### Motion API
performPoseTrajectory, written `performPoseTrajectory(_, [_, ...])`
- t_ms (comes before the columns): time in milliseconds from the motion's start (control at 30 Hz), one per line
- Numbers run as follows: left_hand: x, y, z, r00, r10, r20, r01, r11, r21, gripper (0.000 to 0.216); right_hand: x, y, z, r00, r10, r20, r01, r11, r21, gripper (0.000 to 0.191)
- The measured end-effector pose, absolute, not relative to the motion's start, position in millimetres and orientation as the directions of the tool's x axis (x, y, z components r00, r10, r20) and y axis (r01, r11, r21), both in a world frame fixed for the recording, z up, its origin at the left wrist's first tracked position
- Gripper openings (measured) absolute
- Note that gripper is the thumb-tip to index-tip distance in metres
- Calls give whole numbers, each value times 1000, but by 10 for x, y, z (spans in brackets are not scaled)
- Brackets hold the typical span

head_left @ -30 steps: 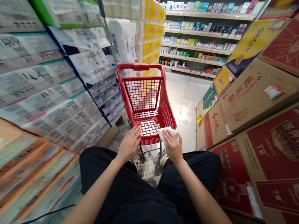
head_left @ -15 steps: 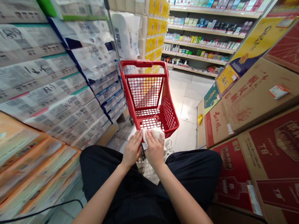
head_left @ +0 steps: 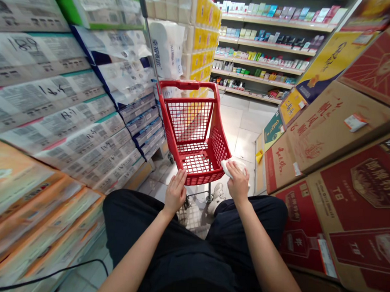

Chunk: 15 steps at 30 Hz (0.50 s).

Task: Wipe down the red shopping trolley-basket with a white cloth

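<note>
Left hand [head_left: 175, 192] has its fingers pretty much straight and held together, tips at the near left corner of the red shopping cart [head_left: 202, 179]. Right hand [head_left: 239, 183] has fingers bunched over a white cloth [head_left: 226, 167], right by the basket's near right corner — can't really tell what the thumb's doing. The cart's upright on the tiled floor [head_left: 244, 142], just ahead of the dark-trousered knees [head_left: 260, 216]. Packaged goods [head_left: 67, 116] are stacked on the left, cardboard cartons [head_left: 328, 123] on the right — and stocked shelves [head_left: 264, 64] beyond.
</note>
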<state>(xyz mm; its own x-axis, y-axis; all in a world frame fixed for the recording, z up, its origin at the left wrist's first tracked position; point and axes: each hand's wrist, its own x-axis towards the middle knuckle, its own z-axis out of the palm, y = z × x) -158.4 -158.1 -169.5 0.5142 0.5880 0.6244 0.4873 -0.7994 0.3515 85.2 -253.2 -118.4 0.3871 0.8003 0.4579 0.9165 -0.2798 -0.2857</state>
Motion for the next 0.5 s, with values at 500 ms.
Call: performPoseTrajectory(500, [-1623,-1586,-1650,558,593,581,504,-798,331,76,-68,-2400,-1283,72,861,503,970,56,-235,62])
